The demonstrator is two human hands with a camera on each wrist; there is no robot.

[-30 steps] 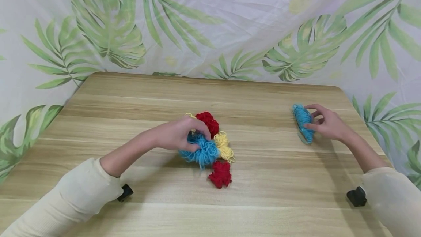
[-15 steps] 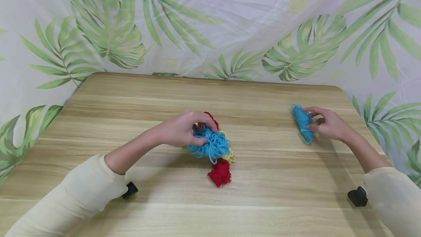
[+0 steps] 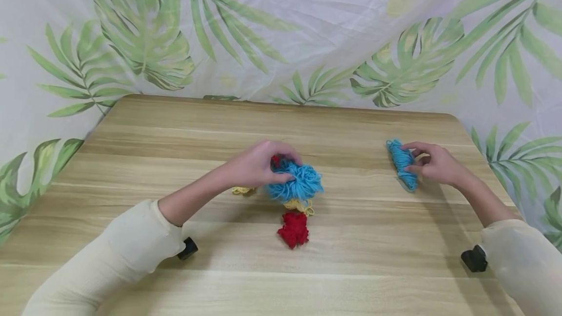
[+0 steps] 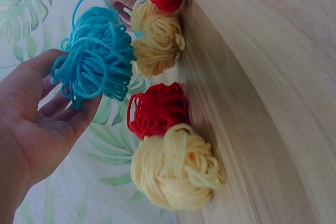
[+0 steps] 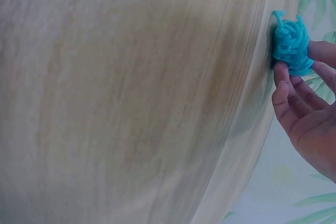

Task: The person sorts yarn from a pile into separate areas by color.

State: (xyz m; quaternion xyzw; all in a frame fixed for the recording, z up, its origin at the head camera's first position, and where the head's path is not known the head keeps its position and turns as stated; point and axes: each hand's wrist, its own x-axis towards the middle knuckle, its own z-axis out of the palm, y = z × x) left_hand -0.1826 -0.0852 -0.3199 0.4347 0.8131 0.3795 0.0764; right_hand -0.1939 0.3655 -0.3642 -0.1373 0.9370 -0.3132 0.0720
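My left hand pinches a fluffy blue yarn bundle between thumb and fingers. In the left wrist view this blue bundle hangs off the table, above the other yarn. Below it are a yellow yarn bundle and, nearer me, a red yarn bundle. Another red bundle is mostly hidden behind the left hand, and a second yellow bundle peeks out under the forearm. At the right, my right hand grips a longer blue yarn skein by its side, fingers curled about it.
The wooden table ends at a rounded far edge. A leaf-printed cloth hangs just behind it. Black wrist-worn devices show under both sleeves.
My left hand has carried the fluffy blue bundle to the right, passing over the yellow and red yarn and uncovering the yellow bundle at left. The right hand and its skein barely shifted.
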